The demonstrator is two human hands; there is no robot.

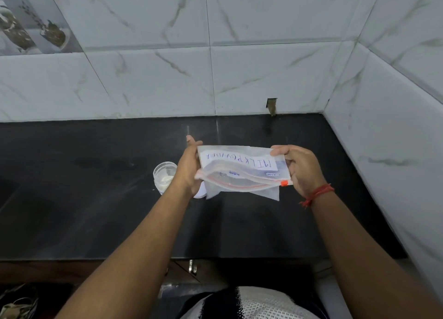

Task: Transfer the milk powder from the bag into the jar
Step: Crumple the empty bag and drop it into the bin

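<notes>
A clear zip bag (239, 172) with a white label reading MILK POWDER, upside down to me, is held above the black counter (96, 198). Its red zip edge faces me and looks slightly parted. My right hand (302, 170) pinches the bag's right end near the orange slider. My left hand (189, 167) holds the left end, fingers stretched along the bag's side. A small clear jar (164, 176) with white powder in its bottom stands uncapped on the counter, just left of my left wrist. The bag looks flat and nearly empty.
A white lid (200, 194) peeks out under my left hand and the bag. Marble-tiled walls (215, 78) close the counter at the back and on the right. The counter's front edge (119, 258) runs above wooden cabinet fronts.
</notes>
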